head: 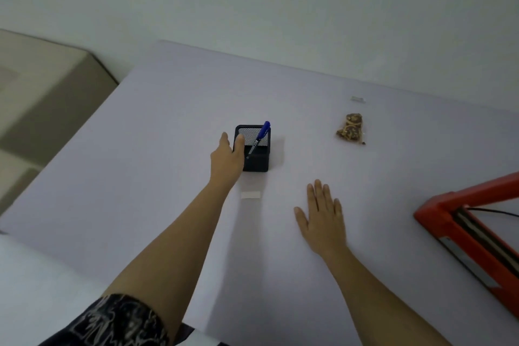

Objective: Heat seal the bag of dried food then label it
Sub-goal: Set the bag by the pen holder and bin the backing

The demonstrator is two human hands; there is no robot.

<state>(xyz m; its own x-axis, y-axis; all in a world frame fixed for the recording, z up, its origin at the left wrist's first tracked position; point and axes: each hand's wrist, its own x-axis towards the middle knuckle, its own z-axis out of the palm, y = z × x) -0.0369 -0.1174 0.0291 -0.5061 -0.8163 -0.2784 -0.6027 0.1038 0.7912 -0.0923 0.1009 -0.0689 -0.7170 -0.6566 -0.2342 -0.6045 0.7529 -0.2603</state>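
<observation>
A small clear bag of brown dried food (351,130) lies on the white table (168,149), far right of centre. A white label strip (250,194) lies flat near the middle. Just behind it stands a black mesh pen holder (257,159) with a blue pen (261,135) leaning in it. My left hand (227,161) is at the holder's left wall, thumb over the rim and fingers outside, pinching it. My right hand (323,219) rests flat on the table with straight fingers, well short of the bag. A red heat sealer (460,222) sits at the right edge.
A tiny pale scrap (358,99) lies near the table's far edge behind the bag. A black cable (494,211) runs off from the sealer. The table's left edge drops to a tiled floor (42,109). A wall stands behind the table.
</observation>
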